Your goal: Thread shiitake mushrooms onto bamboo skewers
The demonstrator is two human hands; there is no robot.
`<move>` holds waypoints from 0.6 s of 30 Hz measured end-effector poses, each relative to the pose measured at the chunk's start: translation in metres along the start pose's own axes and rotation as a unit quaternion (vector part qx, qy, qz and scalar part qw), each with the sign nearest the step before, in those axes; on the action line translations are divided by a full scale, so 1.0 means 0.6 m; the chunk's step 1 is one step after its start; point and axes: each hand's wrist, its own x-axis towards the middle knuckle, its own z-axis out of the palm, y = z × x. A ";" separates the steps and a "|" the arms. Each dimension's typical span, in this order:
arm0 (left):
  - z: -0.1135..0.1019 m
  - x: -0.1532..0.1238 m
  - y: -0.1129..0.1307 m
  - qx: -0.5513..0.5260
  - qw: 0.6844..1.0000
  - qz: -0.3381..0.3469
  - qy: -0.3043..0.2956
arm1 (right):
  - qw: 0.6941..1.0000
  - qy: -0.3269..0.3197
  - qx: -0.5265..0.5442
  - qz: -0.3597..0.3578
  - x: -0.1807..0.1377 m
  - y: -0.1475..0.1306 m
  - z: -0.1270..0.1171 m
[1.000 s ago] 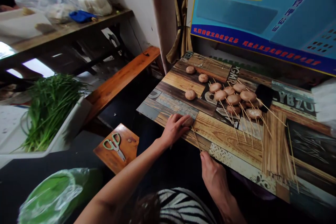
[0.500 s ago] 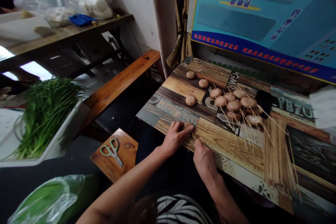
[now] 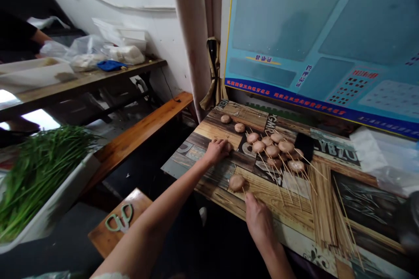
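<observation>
My right hand (image 3: 258,218) grips a thin wooden skewer near the table's front edge. On the skewer's far end is a brown mushroom (image 3: 236,182), close above the tabletop. Further back, my left hand (image 3: 218,151) has its fingers curled over another mushroom, which they mostly hide. Two loose mushrooms, one at the back left (image 3: 225,119) and one nearer the middle (image 3: 239,127), lie beyond it. Right of these, several skewered mushrooms (image 3: 272,151) lie in a cluster, sticks pointing toward me. A bundle of bare skewers (image 3: 324,209) lies on the right.
The patterned table (image 3: 183,163) stands against a blue wall board (image 3: 281,22). A black object (image 3: 304,144) and white plastic (image 3: 376,152) lie at its back right. Left are a bench (image 3: 140,133), scissors (image 3: 120,218) on a stool and green chives (image 3: 42,170). Another person's arm (image 3: 39,37) shows far left.
My left hand has left the mushroom at the skewer's tip and moved away from me to a loose one. The right hand still holds the skewer. My view has tilted up.
</observation>
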 end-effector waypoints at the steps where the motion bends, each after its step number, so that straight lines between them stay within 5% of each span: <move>1: 0.000 -0.009 -0.005 -0.008 1.000 0.025 -0.008 | 1.000 0.011 0.012 -0.005 -0.006 0.003 0.002; 4: -0.002 -0.065 -0.029 -0.044 0.995 0.084 -0.028 | 0.999 0.012 0.043 -0.025 -0.020 0.007 0.004; 8: -0.001 -0.133 -0.044 -0.101 0.991 0.076 -0.033 | 0.998 -0.017 0.034 -0.045 -0.023 0.004 0.006; 18: 0.022 -0.150 -0.017 -0.137 0.988 0.036 0.065 | 0.998 -0.044 0.009 -0.050 -0.008 -0.003 0.012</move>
